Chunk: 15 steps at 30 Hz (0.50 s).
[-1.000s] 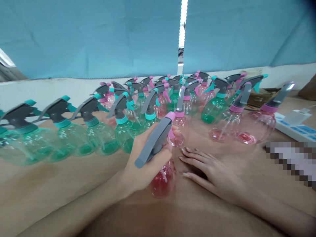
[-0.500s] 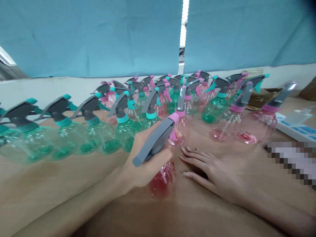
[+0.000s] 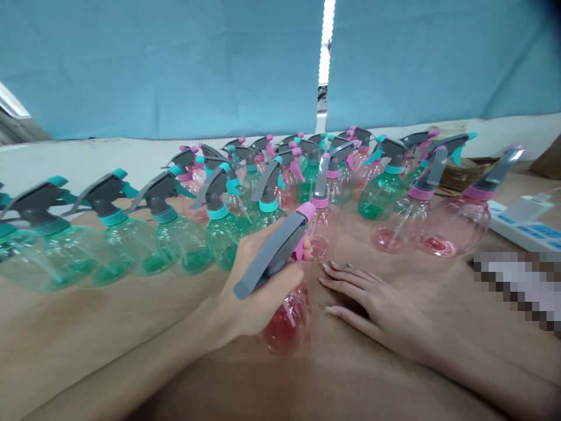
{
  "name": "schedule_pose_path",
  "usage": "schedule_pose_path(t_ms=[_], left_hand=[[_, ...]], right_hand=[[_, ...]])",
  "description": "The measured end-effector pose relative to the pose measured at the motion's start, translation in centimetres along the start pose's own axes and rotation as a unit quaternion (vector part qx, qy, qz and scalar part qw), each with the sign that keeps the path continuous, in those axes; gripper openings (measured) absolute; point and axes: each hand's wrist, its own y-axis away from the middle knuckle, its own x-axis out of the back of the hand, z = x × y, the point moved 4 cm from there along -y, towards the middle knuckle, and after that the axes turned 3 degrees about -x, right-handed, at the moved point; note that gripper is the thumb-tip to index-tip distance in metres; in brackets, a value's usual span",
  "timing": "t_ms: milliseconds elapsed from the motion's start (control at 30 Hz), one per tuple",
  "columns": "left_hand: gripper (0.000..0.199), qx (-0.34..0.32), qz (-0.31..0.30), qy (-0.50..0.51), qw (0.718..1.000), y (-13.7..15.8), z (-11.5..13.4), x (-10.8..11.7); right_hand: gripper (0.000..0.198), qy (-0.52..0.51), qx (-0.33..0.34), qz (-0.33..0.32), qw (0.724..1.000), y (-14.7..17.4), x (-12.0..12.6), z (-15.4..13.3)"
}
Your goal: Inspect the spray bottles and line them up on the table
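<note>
My left hand [image 3: 258, 286] is wrapped around the neck and trigger of a pink spray bottle [image 3: 287, 321], just left of the middle. Its grey head with a pink nozzle points away from me, and reddish liquid shows in the clear pink body. The fingers are closed over the trigger, and the collar is hidden behind them. To the right of the bottle, my right hand [image 3: 372, 301] lies on the wooden table [image 3: 368, 380] with its fingers stretched out, holding nothing. Just beyond my hands stands another pink spray bottle [image 3: 321, 231].
Green spray bottles [image 3: 182, 245] line the left side, with mixed pink and green ones behind. Two pink bottles [image 3: 458, 225] stand at right. Beyond them are a white power strip [image 3: 526, 228] and a pixelated flat object [image 3: 521, 286]. A blue cloth [image 3: 175, 64] hangs at the back.
My left fingers have squeezed the trigger in closer to the bottle's neck. The spray head has tipped very slightly. My right hand has stayed in place.
</note>
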Motion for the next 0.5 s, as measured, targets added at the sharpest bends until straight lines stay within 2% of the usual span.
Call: schedule_pose_path(t_ms=[133, 500], left_hand=[[0.011, -0.007, -0.013, 0.042, 0.999, -0.01, -0.12, -0.15], [0.013, 0.013, 0.037, 0.015, 0.999, 0.32, -0.97, -0.56]], right_hand=[[0.047, 0.007, -0.005, -0.007, 1.000, -0.11, -0.02, -0.05], [0.048, 0.019, -0.002, -0.007, 1.000, 0.00, -0.07, 0.04]])
